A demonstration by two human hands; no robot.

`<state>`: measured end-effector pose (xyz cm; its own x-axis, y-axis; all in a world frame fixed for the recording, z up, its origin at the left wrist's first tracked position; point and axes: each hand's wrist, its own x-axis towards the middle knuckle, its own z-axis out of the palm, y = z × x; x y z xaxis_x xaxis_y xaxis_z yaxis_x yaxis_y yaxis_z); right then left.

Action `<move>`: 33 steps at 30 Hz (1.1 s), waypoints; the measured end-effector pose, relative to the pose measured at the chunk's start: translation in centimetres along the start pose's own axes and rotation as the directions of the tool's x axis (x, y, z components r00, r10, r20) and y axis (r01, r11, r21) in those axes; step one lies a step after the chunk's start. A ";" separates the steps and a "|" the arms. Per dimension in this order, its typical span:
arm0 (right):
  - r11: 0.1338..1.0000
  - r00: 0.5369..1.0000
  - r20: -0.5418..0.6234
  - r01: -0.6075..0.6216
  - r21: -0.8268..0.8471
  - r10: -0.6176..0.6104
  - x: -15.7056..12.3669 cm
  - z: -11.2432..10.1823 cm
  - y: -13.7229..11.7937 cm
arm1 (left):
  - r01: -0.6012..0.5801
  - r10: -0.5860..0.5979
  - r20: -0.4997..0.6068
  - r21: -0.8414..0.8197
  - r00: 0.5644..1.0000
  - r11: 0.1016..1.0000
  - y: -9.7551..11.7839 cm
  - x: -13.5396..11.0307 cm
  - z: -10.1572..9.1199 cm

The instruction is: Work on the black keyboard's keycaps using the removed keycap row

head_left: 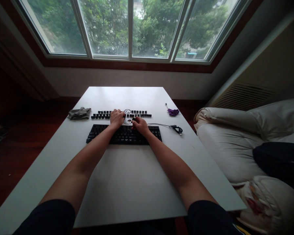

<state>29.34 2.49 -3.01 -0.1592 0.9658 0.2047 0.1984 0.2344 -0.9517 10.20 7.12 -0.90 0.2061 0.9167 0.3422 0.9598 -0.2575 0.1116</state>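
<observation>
A black keyboard [123, 134] lies across the middle of the white table [127, 182]. Behind it, several loose black keycaps [101, 115] sit in rows. My left hand [117, 118] rests at the keyboard's far edge with its fingers curled down among the keycaps. My right hand [139, 125] is closed in a pinch on a small dark keycap just above the keyboard's top rows. Between the two hands lies a thin wire key puller [127, 112] on a small pale patch.
A crumpled grey cloth [79, 113] lies at the table's left. A purple item [173, 112] and a coiled black cable [176, 129] sit to the right. White bedding [240, 143] with a dark garment [281, 160] fills the right side. Windows [129, 29] stand beyond the table.
</observation>
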 end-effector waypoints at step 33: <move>0.999 0.999 -0.019 0.034 -0.007 -0.034 -0.1 0.5 0.0 | -0.113 0.118 0.024 -0.174 0.993 0.978 1.5 -7.3 -2.0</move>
<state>28.87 2.37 -3.18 -0.1470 0.9593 0.2411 0.1995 0.2675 -0.9427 9.74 -0.60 -1.33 0.3229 0.8868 0.3306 0.8827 -0.4082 0.2329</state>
